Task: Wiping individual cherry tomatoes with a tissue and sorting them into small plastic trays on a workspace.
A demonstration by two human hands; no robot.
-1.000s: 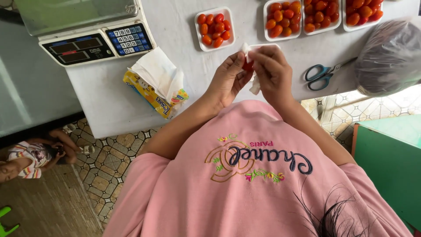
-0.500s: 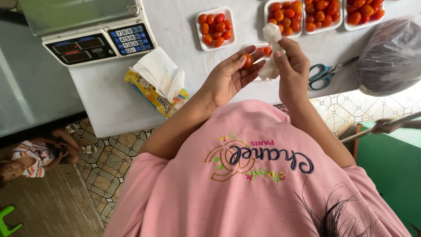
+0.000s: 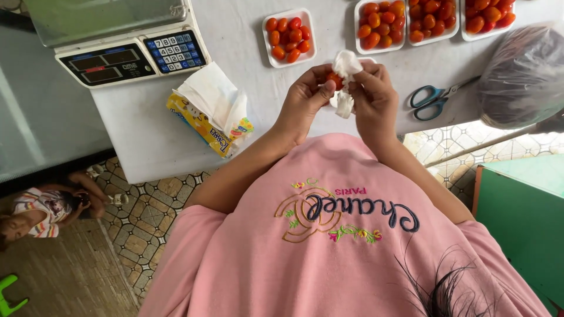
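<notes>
Both my hands are raised together over the front edge of the white table (image 3: pixel 147 129). My left hand (image 3: pixel 302 100) pinches a small red cherry tomato (image 3: pixel 335 80) between thumb and fingers. My right hand (image 3: pixel 374 97) holds a crumpled white tissue (image 3: pixel 346 62) pressed against the tomato; part of the tissue hangs below my fingers. Just beyond my hands stands a white tray of cherry tomatoes (image 3: pixel 288 36).
A digital scale (image 3: pixel 117 44) stands at the back left, with an opened tissue pack (image 3: pixel 208 117) beside it. More tomato trays (image 3: pixel 385 23) line the back right. Blue scissors (image 3: pixel 433 97) and a filled plastic bag (image 3: pixel 523 76) lie right. A small person sits on the tiled floor (image 3: pixel 41 208).
My hands have shifted a little away from my body and the tissue has turned around the tomato, now bunched on top of it.
</notes>
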